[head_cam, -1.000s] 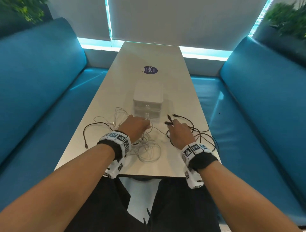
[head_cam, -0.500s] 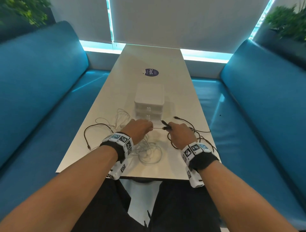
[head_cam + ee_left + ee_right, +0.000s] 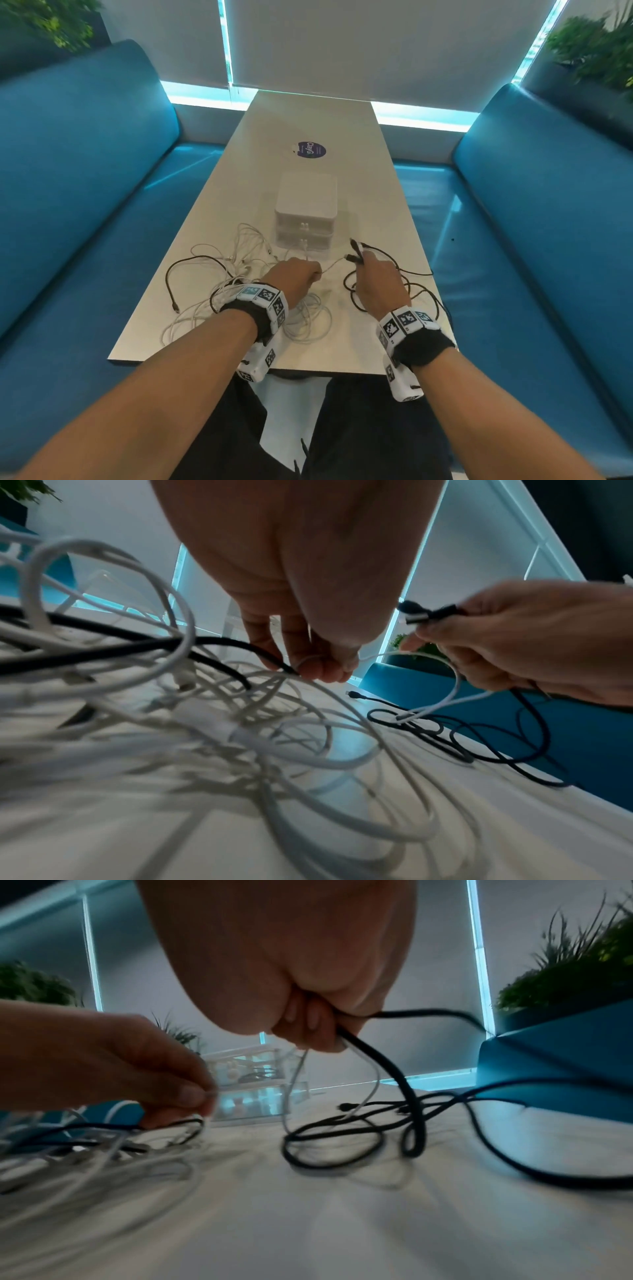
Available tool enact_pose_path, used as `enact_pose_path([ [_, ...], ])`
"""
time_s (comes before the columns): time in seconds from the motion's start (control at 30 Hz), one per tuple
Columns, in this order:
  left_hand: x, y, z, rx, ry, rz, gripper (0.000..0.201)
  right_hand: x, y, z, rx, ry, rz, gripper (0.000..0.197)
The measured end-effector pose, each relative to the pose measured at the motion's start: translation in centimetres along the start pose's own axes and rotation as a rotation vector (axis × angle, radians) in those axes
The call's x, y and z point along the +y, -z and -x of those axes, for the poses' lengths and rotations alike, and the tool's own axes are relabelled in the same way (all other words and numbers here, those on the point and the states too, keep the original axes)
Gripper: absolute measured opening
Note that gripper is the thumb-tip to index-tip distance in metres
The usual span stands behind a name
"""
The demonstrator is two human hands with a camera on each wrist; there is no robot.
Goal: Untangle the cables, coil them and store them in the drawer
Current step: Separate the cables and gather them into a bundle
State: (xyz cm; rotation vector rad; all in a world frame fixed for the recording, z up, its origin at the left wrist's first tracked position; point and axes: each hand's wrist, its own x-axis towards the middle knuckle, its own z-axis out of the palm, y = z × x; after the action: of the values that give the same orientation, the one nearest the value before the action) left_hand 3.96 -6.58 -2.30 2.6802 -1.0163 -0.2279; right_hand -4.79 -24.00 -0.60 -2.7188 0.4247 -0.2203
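**Still pulling the cables apart; nothing coiled or put away yet**

On the left of the head view, the white cables [image 3: 239,294] lie in a messy heap on the bench [image 3: 308,113], with one black cable [image 3: 185,263] looping through them. Just right of the heap, the left hand [image 3: 294,277] pinches a thin white strand with its fingertips [image 3: 318,666]. That strand runs across to the right hand [image 3: 376,284], which pinches cable plugs and holds a black cable [image 3: 387,1069]. More black cable [image 3: 418,291] lies loose at the lower right of the bench. In the middle, the drawer box [image 3: 305,205] looks closed. I think the job has only begun: untangling goes on, then coiling and storing.
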Motion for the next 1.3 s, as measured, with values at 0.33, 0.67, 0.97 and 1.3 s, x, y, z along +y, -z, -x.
enact_pose_path([
  [0.33, 0.8, -0.3, 0.1, 0.027, 0.067, 0.008, 0.018, -1.5, -1.7, 0.4, -0.13, 0.212, -0.083, 0.028],
  [0.67, 0.5, -0.4, 0.3, -0.042, -0.008, -0.117, 0.02, 1.4, -1.1, -0.1, -0.189, 0.11, 0.15, 0.022],
  [0.97, 1.3, -0.8, 0.4, -0.038, -0.002, -0.092, 0.021, 1.1, -1.2, 0.4, -0.077, 0.051, 0.195, 0.021],
  [1.3, 1.0, -0.4, 0.7, -0.015, 0.018, -0.04, 0.025, -0.7, -2.5, 0.4, -0.201, 0.158, -0.013, 0.022],
])
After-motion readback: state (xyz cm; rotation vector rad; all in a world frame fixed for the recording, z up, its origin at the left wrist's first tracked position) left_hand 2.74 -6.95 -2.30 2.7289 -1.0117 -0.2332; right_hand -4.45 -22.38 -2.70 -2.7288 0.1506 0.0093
